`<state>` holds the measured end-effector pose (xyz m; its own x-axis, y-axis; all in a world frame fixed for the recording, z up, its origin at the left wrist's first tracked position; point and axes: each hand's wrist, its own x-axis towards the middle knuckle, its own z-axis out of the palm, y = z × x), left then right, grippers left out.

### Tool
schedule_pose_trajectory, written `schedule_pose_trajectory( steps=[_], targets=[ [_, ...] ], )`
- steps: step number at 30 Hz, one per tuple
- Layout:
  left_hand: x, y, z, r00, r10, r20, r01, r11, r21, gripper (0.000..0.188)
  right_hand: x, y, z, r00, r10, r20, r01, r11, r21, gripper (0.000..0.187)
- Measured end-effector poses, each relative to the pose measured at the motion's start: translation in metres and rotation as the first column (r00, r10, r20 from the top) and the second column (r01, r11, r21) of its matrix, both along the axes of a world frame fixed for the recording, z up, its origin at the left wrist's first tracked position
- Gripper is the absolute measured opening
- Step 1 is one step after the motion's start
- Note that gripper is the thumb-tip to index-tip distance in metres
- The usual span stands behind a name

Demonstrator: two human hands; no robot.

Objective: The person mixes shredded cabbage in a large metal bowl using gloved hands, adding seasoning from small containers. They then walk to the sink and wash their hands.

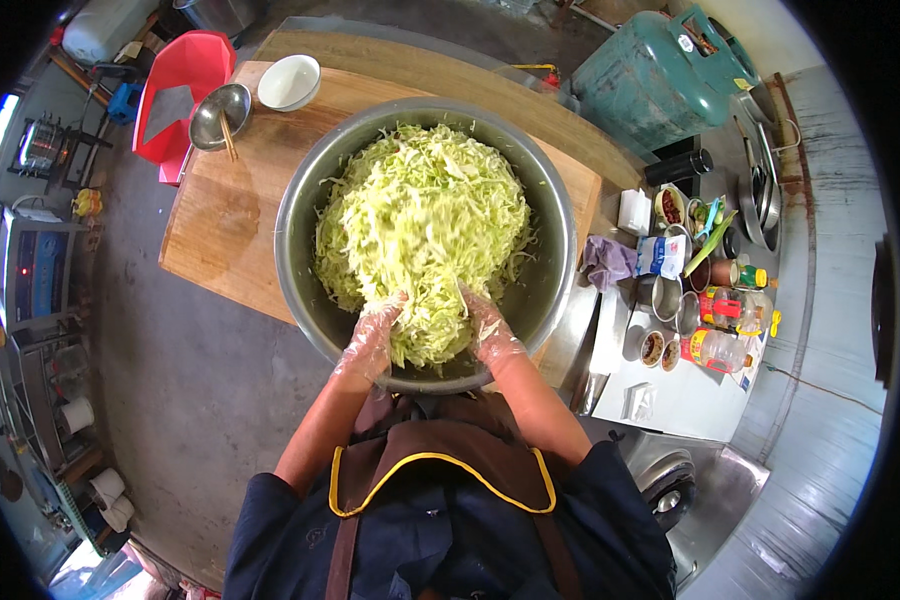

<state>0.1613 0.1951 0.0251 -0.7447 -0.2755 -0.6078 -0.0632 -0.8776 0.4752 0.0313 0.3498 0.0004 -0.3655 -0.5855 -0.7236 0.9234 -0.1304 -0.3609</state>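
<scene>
A big heap of pale green shredded cabbage (425, 215) fills most of a wide steel basin (295, 245). Both my hands wear thin clear plastic gloves and reach in over the basin's near side. My left hand (372, 335) presses against the left of a clump at the front of the heap, its fingertips buried in the shreds. Opposite it, my right hand (490, 330) holds the clump's right side, fingers likewise partly hidden. The clump sits between the two hands, and some shreds are blurred by motion.
The basin stands on a wooden board (220, 215). Beyond its left side are a white bowl (290, 82) and a metal bowl (213, 115) with chopsticks (228, 138). At right, a side table (620, 385) carries bottles (718, 350) and small bowls. A green gas cylinder (655, 80) stands far right.
</scene>
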Motion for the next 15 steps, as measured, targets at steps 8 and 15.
schedule_pose_trajectory(
  steps=[8,15],
  targets=[
    [-0.038,-0.022,0.114,0.989,-0.030,-0.144,-0.029,0.919,-0.394,0.056,-0.050,-0.035,0.106,0.831,0.316,-0.458,-0.194,0.936,0.294,0.082],
    [-0.052,-0.057,0.131,0.996,-0.085,0.022,0.086,0.883,-0.461,0.050,-0.080,-0.058,0.151,0.502,0.276,-0.819,-0.229,0.956,0.182,0.053]
  ],
)
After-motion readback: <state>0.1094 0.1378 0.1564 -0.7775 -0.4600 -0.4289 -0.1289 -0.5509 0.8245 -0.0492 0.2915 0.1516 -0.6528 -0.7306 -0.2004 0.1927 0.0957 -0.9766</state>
